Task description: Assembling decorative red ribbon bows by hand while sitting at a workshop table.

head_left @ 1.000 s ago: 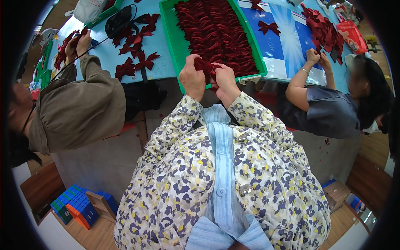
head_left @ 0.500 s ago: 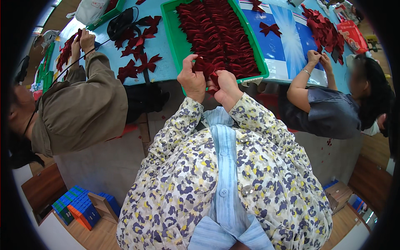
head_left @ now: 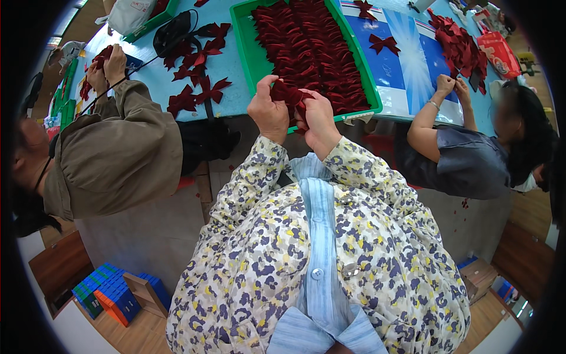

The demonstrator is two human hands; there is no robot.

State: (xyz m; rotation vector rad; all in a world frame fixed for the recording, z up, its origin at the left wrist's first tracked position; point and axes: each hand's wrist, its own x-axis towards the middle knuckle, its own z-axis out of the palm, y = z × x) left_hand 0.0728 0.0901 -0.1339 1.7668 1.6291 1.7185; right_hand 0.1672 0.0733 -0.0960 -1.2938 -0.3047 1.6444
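Observation:
In front of my chest, at the near edge of a green tray (head_left: 244, 44), both hands hold one dark red fabric bow (head_left: 285, 93). My left hand (head_left: 270, 113) pinches its left side between thumb and fingers. Fingers of my right hand (head_left: 320, 123) close round its right side and middle, hiding part of it. A tail of the bow hangs below, between the hands. Close rows of dark red bows (head_left: 312, 53) fill most of the tray just beyond my fingers.
Loose red bows (head_left: 197, 94) and a black pouch-like item (head_left: 172, 34) lie left of the tray. To its right are a blue-and-white sheet (head_left: 386, 65) with bows on it and a red heap (head_left: 457, 44). Co-workers sit on both sides, a brown sleeve (head_left: 127, 124) at left.
My hands stay almost in place, turning the bow slightly, with the right fingers a little higher on it. At left, the co-worker's hands shift, holding something red.

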